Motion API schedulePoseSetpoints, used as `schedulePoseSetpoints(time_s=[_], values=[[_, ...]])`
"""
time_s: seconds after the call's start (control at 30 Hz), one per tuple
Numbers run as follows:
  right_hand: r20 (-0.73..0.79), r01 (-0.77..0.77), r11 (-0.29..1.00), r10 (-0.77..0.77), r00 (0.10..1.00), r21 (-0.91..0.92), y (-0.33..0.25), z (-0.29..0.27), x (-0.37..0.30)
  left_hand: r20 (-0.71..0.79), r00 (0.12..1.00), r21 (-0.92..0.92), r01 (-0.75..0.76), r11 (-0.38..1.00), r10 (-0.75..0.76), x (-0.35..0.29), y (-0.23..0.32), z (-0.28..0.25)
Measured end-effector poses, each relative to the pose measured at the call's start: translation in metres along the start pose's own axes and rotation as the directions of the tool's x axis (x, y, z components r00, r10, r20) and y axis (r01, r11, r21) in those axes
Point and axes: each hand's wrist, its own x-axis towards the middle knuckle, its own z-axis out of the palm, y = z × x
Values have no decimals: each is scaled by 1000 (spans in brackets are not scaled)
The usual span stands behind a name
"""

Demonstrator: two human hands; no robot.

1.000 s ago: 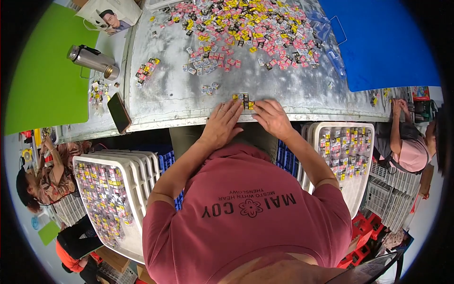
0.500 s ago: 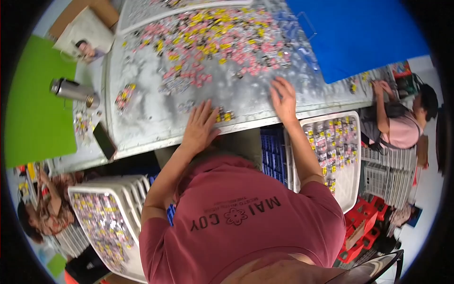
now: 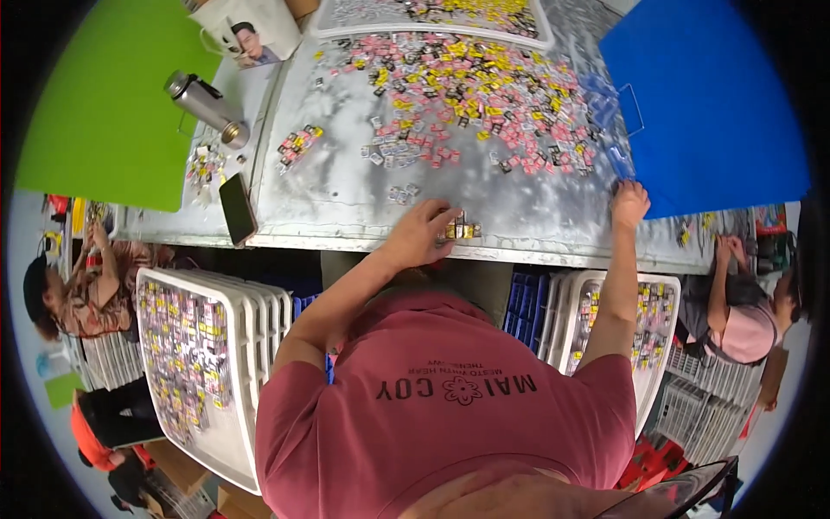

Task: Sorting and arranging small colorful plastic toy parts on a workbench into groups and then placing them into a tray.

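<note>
A wide heap of small pink, yellow and black-and-white pieces (image 3: 471, 91) covers the silvery table top (image 3: 346, 195). Close to the table's front edge lies a short row of such pieces (image 3: 461, 230). My left hand (image 3: 421, 235) rests on that row, fingertips pinching its left end. My right hand (image 3: 628, 204) is stretched far to the right, fingers curled on the table at the corner of a blue board (image 3: 709, 104). Whether it holds anything cannot be seen. A crumpled clear plastic bag (image 3: 605, 108) lies just beyond it.
A dark phone (image 3: 238, 208), a metal flask (image 3: 206, 105) and a green board (image 3: 104, 112) are at the table's left. White trays filled with pieces stand below at the left (image 3: 199, 363) and right (image 3: 644, 320). Other people sit at the left (image 3: 78, 285) and right (image 3: 743, 303).
A second ago both hands were together at the row by the front edge. My right hand has left it and swung out right to the blue board. My left hand stays at the row.
</note>
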Motion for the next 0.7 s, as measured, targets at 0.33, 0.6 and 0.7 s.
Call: schedulePoseSetpoints(time_s=[0.33, 0.6, 0.7], values=[[141, -26, 999, 31, 990, -31, 10, -2, 7, -394, 904, 105, 224, 969, -166, 0, -52, -92], [174, -32, 999, 28, 984, 19, 1, -14, 10, -607, 737, 228, 520, 823, -298, -34, -163, -174], [199, -43, 998, 33, 979, 43, -1, -12, 6, -603, 742, 303, 552, 777, -291, -44, -182, -182]])
